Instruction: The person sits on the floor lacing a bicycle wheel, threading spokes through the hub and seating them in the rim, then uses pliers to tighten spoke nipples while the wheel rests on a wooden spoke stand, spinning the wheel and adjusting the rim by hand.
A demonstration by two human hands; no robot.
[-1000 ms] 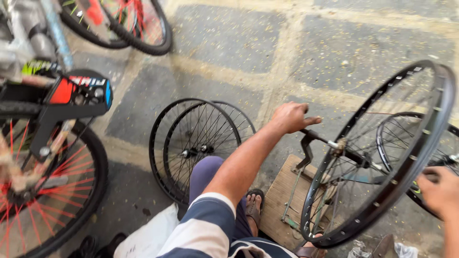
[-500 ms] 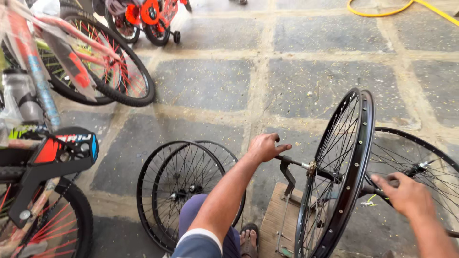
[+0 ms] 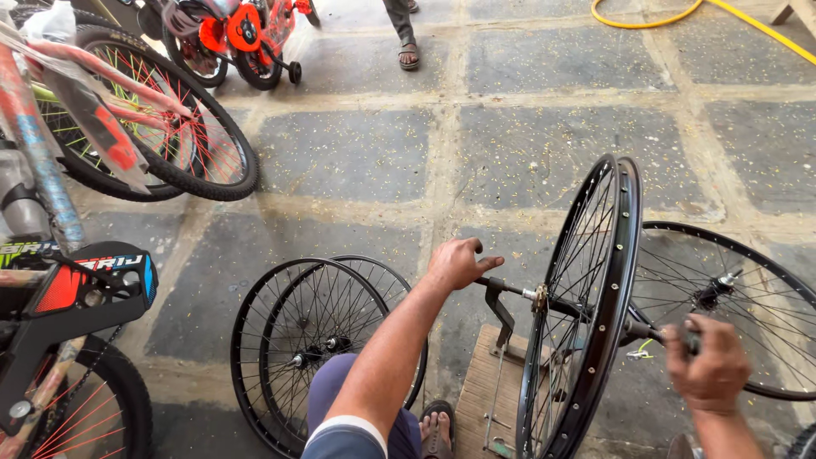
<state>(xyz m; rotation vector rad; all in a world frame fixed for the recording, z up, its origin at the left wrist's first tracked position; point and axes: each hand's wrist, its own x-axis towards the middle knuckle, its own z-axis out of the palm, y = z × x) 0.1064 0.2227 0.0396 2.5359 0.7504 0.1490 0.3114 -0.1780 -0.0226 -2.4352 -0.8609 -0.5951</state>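
A black spoked bicycle rim (image 3: 595, 280) stands upright on a metal stand (image 3: 501, 319) fixed to a wooden board (image 3: 480, 399). My left hand (image 3: 457, 262) grips the left end of the axle on the stand. My right hand (image 3: 712, 367) is closed around the right end of the axle, on the far side of the rim. The rim is seen almost edge-on between my two hands.
Two black rims (image 3: 319, 344) lie stacked on the stone floor at my left knee, another rim (image 3: 748, 306) lies at right. Bicycles (image 3: 127, 136) stand at left, a small orange one (image 3: 242, 34) at the back. A person's sandalled foot (image 3: 409, 53) and a yellow hose (image 3: 671, 13) are far off.
The view has tilted up and the rim has turned more edge-on. My right hand has moved in from the right and closed on the axle end. My left hand stays on the stand.
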